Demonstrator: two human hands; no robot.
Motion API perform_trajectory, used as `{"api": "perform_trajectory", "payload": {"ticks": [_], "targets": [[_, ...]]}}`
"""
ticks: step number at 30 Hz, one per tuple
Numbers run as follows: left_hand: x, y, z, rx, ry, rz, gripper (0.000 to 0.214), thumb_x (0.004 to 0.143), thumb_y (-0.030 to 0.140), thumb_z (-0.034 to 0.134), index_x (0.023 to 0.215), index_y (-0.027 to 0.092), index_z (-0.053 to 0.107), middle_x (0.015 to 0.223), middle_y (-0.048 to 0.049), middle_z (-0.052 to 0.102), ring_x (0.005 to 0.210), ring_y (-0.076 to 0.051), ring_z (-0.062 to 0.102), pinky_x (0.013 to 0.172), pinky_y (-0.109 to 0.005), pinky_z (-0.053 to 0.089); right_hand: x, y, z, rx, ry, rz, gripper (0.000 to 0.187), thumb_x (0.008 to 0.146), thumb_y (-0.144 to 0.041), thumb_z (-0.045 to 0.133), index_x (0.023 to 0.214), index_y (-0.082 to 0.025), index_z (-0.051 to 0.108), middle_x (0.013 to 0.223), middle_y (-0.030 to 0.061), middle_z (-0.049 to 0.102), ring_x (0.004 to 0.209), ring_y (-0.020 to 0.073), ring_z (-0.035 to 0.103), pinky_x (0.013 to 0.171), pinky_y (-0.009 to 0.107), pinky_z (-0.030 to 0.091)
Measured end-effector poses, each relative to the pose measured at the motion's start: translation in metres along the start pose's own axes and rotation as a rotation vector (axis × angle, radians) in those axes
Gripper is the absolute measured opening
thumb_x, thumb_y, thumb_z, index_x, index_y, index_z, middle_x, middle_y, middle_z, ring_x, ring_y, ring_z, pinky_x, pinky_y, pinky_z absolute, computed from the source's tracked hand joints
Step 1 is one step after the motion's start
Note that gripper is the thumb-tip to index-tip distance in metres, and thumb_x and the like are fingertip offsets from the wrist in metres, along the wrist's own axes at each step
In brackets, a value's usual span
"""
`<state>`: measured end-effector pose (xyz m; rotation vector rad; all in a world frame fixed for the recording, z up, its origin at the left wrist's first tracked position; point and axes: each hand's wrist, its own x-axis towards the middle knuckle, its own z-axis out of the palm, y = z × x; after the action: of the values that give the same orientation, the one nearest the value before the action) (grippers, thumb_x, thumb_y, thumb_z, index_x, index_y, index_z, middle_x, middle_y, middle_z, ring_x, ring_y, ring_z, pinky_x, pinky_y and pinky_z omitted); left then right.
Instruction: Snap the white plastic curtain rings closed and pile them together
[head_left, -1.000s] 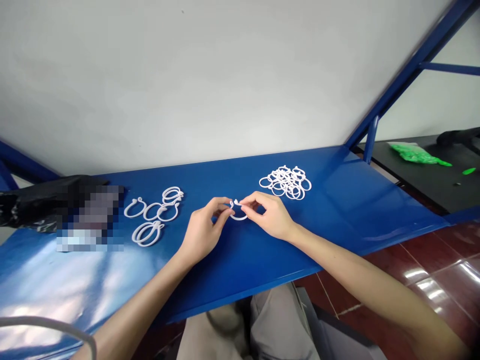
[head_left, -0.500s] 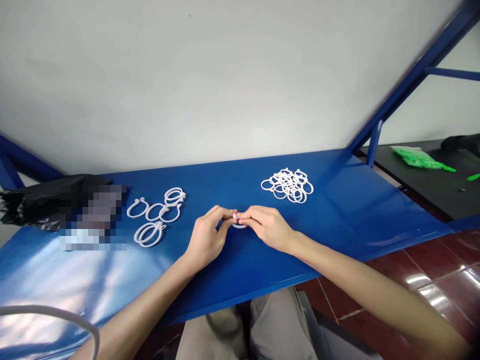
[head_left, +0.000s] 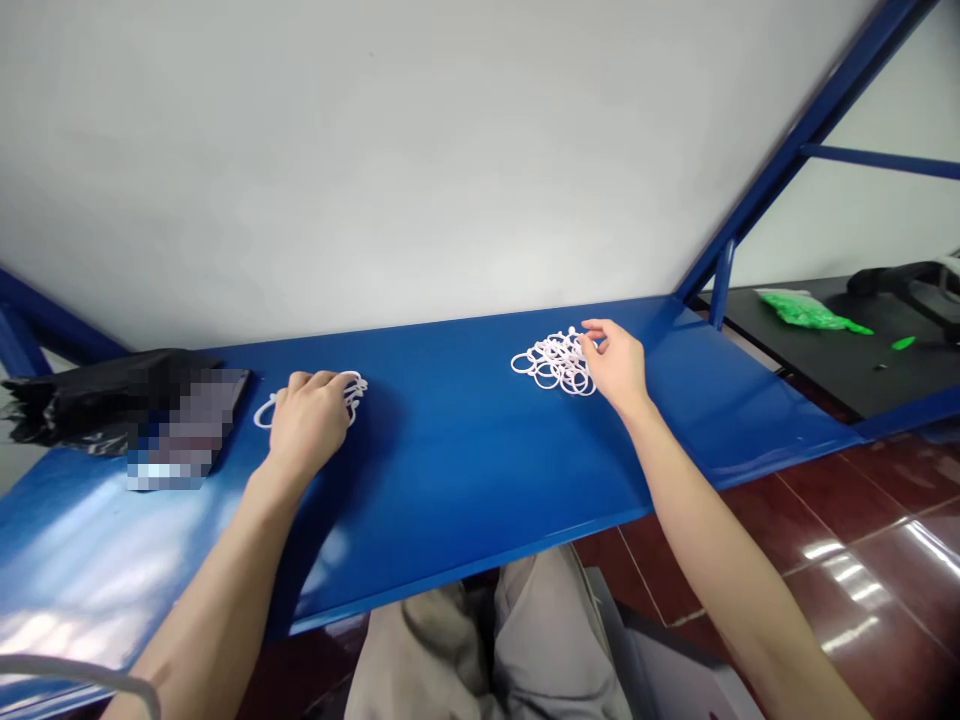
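Observation:
My left hand (head_left: pixel 306 424) rests over the small group of closed white plastic rings (head_left: pixel 354 386) on the left of the blue table (head_left: pixel 450 440). Its fingers are curled down onto them and hide most of the group, so what they hold is not visible. My right hand (head_left: pixel 619 365) reaches into the right edge of the larger pile of white rings (head_left: pixel 551 362) at the back right. Its fingertips touch the pile, with the fingers slightly bent and apart.
A black bag (head_left: pixel 82 405) and a blurred-out object (head_left: pixel 180 425) lie at the table's far left. A blue frame post (head_left: pixel 787 150) slants up on the right. Beyond it a dark table (head_left: pixel 840 350) holds green pieces (head_left: pixel 802 308). The white wall stands close behind.
Both hands were together at the table's middle pinching one ring. Now they have parted: the left went to the left group of rings, the right to the big pile.

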<state>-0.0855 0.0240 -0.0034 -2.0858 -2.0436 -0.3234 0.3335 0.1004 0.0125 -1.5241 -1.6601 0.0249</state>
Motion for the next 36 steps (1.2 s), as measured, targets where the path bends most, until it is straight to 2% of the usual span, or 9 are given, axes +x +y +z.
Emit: {"api": "perform_trajectory", "payload": {"ticks": [3,7,14,19,22,26,30,33,36], "targets": [[0.001,-0.005,0.002,0.004,-0.035,-0.023,0.041,0.097,0.028,0.037,0.113,0.018,0.074,0.105,-0.0170,0.074,0.101,-0.037,0.059,0.076,-0.044,0.045,0.005,0.014,-0.002,-0.061,-0.059,0.079,0.015,0.088,-0.024,0.061,0.094,-0.019,0.074,0.093,0.0061,0.077,0.072,0.0199,0.063,0.080,0.037,0.051],[0.002,-0.001,0.001,-0.052,0.066,-0.032,0.036,0.097,0.033,0.040,0.100,0.019,0.073,0.097,-0.0164,0.072,0.098,-0.034,0.061,0.078,-0.042,0.045,0.002,0.016,0.003,-0.115,-0.178,0.040,0.016,0.087,-0.024,0.059,0.091,-0.020,0.074,0.095,0.0061,0.077,0.079,0.0217,0.064,0.083,0.037,0.050],[0.001,0.020,-0.015,-0.245,0.264,-0.116,0.028,0.097,0.032,0.041,0.115,0.021,0.059,0.103,-0.0107,0.068,0.102,-0.029,0.062,0.092,-0.043,0.048,0.000,0.015,0.002,-0.144,-0.118,0.005,0.019,0.089,-0.026,0.057,0.093,-0.019,0.074,0.098,0.0089,0.074,0.087,0.0249,0.060,0.087,0.041,0.048],[-0.005,0.051,-0.023,-0.536,0.208,-0.029,0.027,0.098,0.041,0.045,0.109,0.022,0.061,0.087,-0.0036,0.067,0.077,-0.019,0.063,0.079,-0.034,0.050,-0.005,-0.001,0.001,-0.096,0.037,-0.108,0.019,0.093,-0.025,0.055,0.093,-0.019,0.073,0.097,0.0099,0.073,0.090,0.0264,0.059,0.088,0.044,0.049],[-0.012,0.073,-0.022,-0.781,0.076,0.016,0.028,0.096,0.044,0.050,0.107,0.022,0.062,0.077,-0.0002,0.066,0.069,-0.017,0.063,0.071,-0.031,0.051,-0.019,-0.026,0.006,0.027,0.063,-0.240,0.018,0.097,-0.027,0.055,0.096,-0.020,0.072,0.097,0.0086,0.072,0.094,0.0256,0.060,0.089,0.043,0.050],[-0.021,0.097,-0.016,-1.093,-0.133,0.046,0.031,0.096,0.048,0.051,0.108,0.021,0.060,0.080,-0.0002,0.068,0.064,-0.015,0.066,0.065,-0.028,0.053,-0.046,-0.065,0.014,0.304,-0.219,-0.376,0.017,0.100,-0.035,0.059,0.102,-0.022,0.070,0.097,0.0050,0.073,0.089,0.0201,0.066,0.085,0.037,0.054],[-0.025,0.107,-0.009,-1.243,-0.203,0.003,0.033,0.097,0.050,0.053,0.109,0.021,0.059,0.084,-0.0006,0.069,0.068,-0.016,0.071,0.071,-0.030,0.058,-0.071,-0.087,0.023,0.458,-0.529,-0.366,0.024,0.097,-0.039,0.064,0.114,-0.022,0.066,0.102,0.0038,0.074,0.087,0.0169,0.070,0.078,0.031,0.057],[-0.026,0.110,-0.007,-1.282,-0.207,-0.019,0.033,0.097,0.050,0.054,0.109,0.020,0.060,0.084,-0.0005,0.071,0.069,-0.016,0.072,0.072,-0.030,0.059,-0.081,-0.090,0.029,0.489,-0.594,-0.368,0.018,0.099,-0.032,0.062,0.114,-0.022,0.063,0.099,0.0027,0.074,0.085,0.0158,0.070,0.076,0.029,0.057],[-0.029,0.114,-0.007,-1.262,-0.172,-0.017,0.033,0.095,0.049,0.057,0.108,0.020,0.065,0.082,-0.0014,0.073,0.067,-0.016,0.072,0.068,-0.029,0.059,-0.087,-0.089,0.034,0.473,-0.536,-0.416,0.012,0.102,-0.028,0.056,0.109,-0.022,0.064,0.096,0.0033,0.074,0.083,0.0163,0.070,0.074,0.030,0.056]]}}
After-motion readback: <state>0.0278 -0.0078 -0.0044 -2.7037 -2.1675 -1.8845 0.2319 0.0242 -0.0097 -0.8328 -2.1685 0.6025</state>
